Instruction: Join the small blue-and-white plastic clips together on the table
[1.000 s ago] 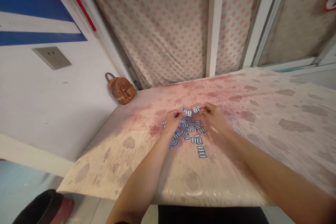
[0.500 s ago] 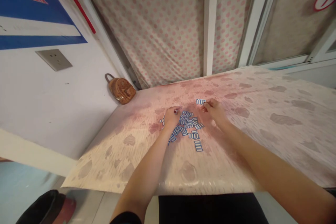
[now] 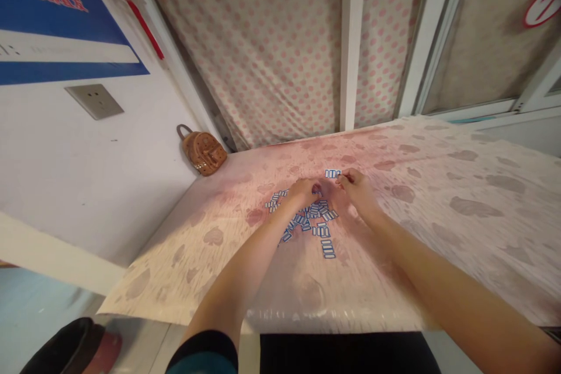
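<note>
Many small white rectangular tiles with blue edges lie in a loose pile (image 3: 302,220) on the table. My left hand (image 3: 305,190) is over the pile's upper part, fingers curled down; whatever its fingertips hold is hidden. Beyond the pile, a short row of tiles (image 3: 332,174) stands side by side. My right hand (image 3: 354,181) is at this row's right end, thumb and forefinger pinched against the last tile. Nearer me, another line of tiles (image 3: 328,249) lies below the pile.
A patterned plastic cloth covers the table (image 3: 394,257). At its far left corner, a small brown backpack (image 3: 204,152) leans against the wall. A dotted curtain (image 3: 272,47) hangs behind the far edge. Down at the lower left is a dark, reddish object (image 3: 70,347).
My left hand has moved right across the pile, uncovering tiles on its left side. My right hand stays by the row's right end. The view has shifted slightly.
</note>
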The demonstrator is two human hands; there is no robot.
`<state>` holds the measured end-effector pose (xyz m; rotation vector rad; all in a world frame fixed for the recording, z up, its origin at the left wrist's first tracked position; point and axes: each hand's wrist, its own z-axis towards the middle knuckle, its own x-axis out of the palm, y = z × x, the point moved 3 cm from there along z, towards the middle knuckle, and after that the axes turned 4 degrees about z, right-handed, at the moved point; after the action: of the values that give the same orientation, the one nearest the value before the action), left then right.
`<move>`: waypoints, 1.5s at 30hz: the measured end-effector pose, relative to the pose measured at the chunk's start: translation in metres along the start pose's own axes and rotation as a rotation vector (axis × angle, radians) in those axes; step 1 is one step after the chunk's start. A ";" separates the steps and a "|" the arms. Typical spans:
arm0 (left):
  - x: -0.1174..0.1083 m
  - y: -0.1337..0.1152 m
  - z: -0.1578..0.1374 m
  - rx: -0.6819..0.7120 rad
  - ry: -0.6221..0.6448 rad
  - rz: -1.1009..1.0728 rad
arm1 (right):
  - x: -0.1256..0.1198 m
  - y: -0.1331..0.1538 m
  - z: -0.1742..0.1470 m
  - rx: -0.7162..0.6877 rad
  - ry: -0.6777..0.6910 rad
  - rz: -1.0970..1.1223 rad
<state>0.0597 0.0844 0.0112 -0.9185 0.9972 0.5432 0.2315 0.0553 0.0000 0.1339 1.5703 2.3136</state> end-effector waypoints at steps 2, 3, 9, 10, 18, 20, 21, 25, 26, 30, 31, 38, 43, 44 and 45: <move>0.001 0.002 0.004 -0.034 -0.004 0.000 | 0.001 0.001 0.000 0.022 -0.001 0.034; 0.001 0.003 0.006 -0.039 -0.014 -0.004 | 0.002 0.002 -0.001 0.034 0.002 0.062; -0.019 0.008 -0.008 -0.162 -0.217 -0.251 | 0.005 0.008 -0.004 0.061 0.063 0.262; -0.023 0.011 -0.015 -0.221 -0.262 -0.341 | 0.006 0.011 -0.006 0.066 0.072 0.278; -0.033 0.012 -0.068 -0.434 -0.447 -0.877 | 0.023 0.042 -0.031 -0.015 0.220 0.176; -0.031 0.010 -0.071 -0.439 -0.468 -0.923 | 0.028 0.046 -0.036 -0.019 0.263 0.164; -0.030 0.008 -0.071 -0.442 -0.464 -0.961 | 0.030 0.047 -0.038 -0.022 0.279 0.160; -0.026 0.002 -0.071 -0.456 -0.432 -1.162 | 0.034 0.047 -0.041 -0.035 0.303 0.116; -0.026 0.001 -0.072 -0.465 -0.430 -1.203 | 0.034 0.046 -0.042 -0.037 0.300 0.111; -0.025 -0.005 -0.075 -0.485 -0.409 -1.265 | 0.032 0.046 -0.042 -0.030 0.287 0.085; -0.025 -0.007 -0.075 -0.484 -0.398 -1.266 | 0.032 0.046 -0.042 -0.032 0.284 0.075; -0.024 -0.008 -0.076 -0.450 -0.365 -1.169 | 0.030 0.046 -0.042 -0.032 0.292 0.058; -0.023 -0.011 -0.075 -0.445 -0.372 -1.151 | 0.030 0.045 -0.044 -0.046 0.306 0.031; -0.023 -0.011 -0.075 -0.445 -0.375 -1.153 | 0.031 0.044 -0.044 -0.052 0.312 0.027; -0.023 -0.011 -0.075 -0.442 -0.377 -1.155 | 0.031 0.044 -0.045 -0.059 0.316 0.018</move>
<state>0.0222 0.0148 0.0181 -1.5236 -0.0973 -0.0778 0.1806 0.0117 0.0195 -0.2454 1.6442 2.4867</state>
